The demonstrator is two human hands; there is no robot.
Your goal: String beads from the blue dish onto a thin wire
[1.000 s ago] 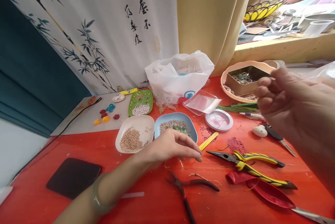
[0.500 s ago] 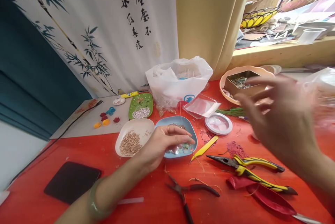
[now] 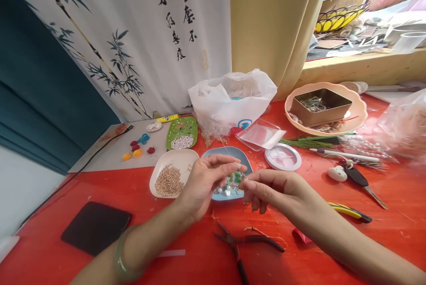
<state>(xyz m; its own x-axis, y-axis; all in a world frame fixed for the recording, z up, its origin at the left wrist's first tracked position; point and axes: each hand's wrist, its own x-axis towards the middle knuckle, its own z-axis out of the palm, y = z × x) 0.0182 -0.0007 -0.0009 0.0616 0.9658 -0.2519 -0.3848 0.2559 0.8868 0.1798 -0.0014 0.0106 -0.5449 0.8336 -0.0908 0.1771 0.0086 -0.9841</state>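
Above a blue tray [image 3: 242, 156] of lustrous round beads [image 3: 227, 192], a tiny wiry piece [image 3: 244, 179] is pinched by the fingertip grip of both left hand [image 3: 205, 183] and right hand [image 3: 282, 189]. The handwork is judged unfinished, though how much is done cannot be told; glossy gold beads [image 3: 168, 181] are left loose in a smooth cream dish [image 3: 178, 158], and dark-handled pliers [image 3: 232, 239] are laid on the shiny red desk [image 3: 282, 271].

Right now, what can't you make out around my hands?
In the head view:
Anything at the fingertips of the left hand and right hand: too small to identify.
Part of the blue tray: behind the left hand.
Yellow handle: the rest hidden behind the right arm.
Dark pliers: one handle cut off by the bottom edge.
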